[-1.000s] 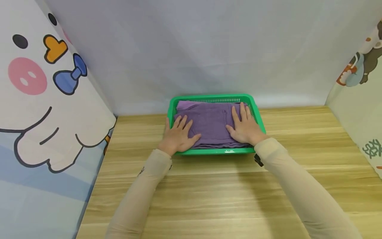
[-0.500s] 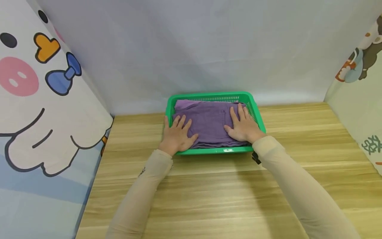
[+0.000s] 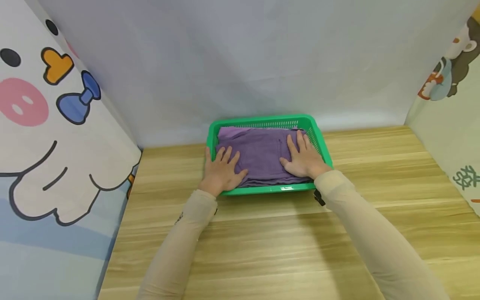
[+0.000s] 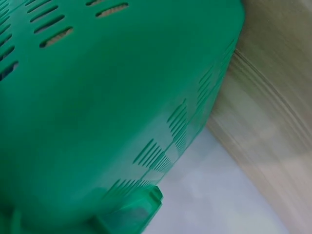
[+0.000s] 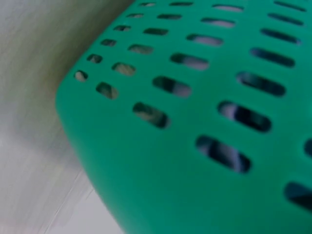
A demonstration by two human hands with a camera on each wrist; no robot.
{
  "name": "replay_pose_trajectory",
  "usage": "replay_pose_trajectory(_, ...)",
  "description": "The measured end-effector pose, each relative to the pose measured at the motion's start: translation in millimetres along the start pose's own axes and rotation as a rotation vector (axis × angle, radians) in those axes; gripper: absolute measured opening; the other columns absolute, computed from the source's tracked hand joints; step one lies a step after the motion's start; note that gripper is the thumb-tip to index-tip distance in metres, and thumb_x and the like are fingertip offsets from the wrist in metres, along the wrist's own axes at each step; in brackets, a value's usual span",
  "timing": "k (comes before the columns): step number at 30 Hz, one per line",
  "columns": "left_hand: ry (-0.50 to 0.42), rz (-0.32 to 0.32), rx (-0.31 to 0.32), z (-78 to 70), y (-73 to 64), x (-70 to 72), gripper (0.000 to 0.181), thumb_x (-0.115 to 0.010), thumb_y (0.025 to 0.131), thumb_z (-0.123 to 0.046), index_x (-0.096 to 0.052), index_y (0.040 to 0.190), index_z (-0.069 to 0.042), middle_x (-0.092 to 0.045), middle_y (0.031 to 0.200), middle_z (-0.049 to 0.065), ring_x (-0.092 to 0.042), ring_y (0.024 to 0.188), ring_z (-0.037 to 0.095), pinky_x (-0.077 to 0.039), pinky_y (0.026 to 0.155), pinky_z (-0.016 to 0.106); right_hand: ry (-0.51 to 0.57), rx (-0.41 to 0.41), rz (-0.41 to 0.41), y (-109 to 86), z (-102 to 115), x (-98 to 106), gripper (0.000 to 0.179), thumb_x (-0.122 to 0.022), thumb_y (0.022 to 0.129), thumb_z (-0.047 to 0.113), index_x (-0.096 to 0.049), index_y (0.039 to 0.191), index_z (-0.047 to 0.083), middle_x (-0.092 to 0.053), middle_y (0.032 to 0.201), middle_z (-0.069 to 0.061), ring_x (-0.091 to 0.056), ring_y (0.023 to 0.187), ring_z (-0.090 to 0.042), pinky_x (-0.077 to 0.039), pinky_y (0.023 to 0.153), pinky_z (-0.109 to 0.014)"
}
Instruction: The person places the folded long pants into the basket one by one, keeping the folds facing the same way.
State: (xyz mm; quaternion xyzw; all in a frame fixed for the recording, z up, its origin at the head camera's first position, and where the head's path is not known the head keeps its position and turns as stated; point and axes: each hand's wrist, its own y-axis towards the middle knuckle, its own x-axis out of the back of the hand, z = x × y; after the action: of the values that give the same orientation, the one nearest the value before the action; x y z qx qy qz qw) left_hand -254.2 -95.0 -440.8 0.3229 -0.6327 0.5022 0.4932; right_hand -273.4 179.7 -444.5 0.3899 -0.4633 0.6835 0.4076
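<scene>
A green plastic basket [image 3: 262,190] with slotted walls stands near the back edge of the table. Folded purple cloth [image 3: 260,152] fills it, with a lighter lilac piece [image 3: 229,131] showing at the back left. My left hand [image 3: 220,170] rests on the cloth's left end, fingers spread, its outer side over the basket's left rim. On the right end, my right hand [image 3: 303,158] lies with spread, straight fingers. Both wrist views are filled by the basket's outer wall [image 4: 122,87], and neither hand shows there. In the right wrist view, cloth shows dimly through slots in the wall [image 5: 161,180].
The wood-grain table [image 3: 258,246] stretches in front of the basket and to both sides. A pale sheet [image 3: 255,62] hangs right behind it. Printed cartoon panels stand at left [image 3: 48,137] and right [image 3: 446,116].
The whole view has shifted slightly, so the basket appears a little further left. Both hands stay in the same places on the cloth.
</scene>
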Motion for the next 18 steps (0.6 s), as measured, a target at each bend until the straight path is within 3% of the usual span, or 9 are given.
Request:
replay_pose_trajectory(4, -0.028, -0.035, -0.027, -0.2, 6.9, -1.1, 0.076, -0.027, 0.11, -0.064, -0.017, 0.173, -0.022, -0.009, 0.181, 0.008, -0.005, 0.169, 0.031, 0.008, 0.131, 0.069, 0.016, 0.0, -0.034, 0.7, -4.4, 2.2, 0.085, -0.034, 0.11, 0.049, 0.007, 0.17, 0.005, 0.025, 0.174, -0.025, 0.021, 0.163, -0.046, -0.003, 0.134, -0.063)
replay_pose_trajectory(9, -0.153, -0.088, -0.062, -1.2, 6.7, -6.6, 0.074, -0.032, 0.111, -0.063, -0.027, 0.171, -0.019, -0.015, 0.18, 0.011, -0.009, 0.168, 0.032, 0.008, 0.132, 0.067, 0.088, 0.023, -0.125, -9.7, -11.3, 3.0, 0.078, -0.038, 0.113, 0.045, -0.008, 0.171, 0.002, 0.013, 0.176, -0.028, 0.012, 0.163, -0.05, -0.007, 0.133, -0.066)
replay_pose_trajectory(14, -0.238, -0.118, -0.071, 0.3, -9.5, -2.0, 0.074, -0.036, 0.111, -0.061, -0.031, 0.169, -0.016, -0.021, 0.178, 0.015, -0.013, 0.167, 0.035, -0.001, 0.132, 0.068, 0.15, 0.076, -0.202, -28.0, -9.5, 10.4, 0.069, -0.039, 0.114, 0.041, -0.028, 0.167, -0.002, -0.003, 0.176, -0.031, 0.002, 0.162, -0.056, -0.007, 0.131, -0.07)
replay_pose_trajectory(18, -0.279, -0.16, -0.088, 6.6, -30.0, 9.5, 0.075, -0.039, 0.111, -0.059, -0.029, 0.17, -0.014, -0.021, 0.178, 0.017, -0.015, 0.166, 0.038, -0.008, 0.132, 0.069, 0.158, 0.102, -0.237, -48.4, -9.1, 21.8, 0.068, -0.039, 0.114, 0.044, -0.032, 0.166, 0.0, -0.009, 0.176, -0.03, -0.004, 0.161, -0.059, -0.01, 0.129, -0.073)
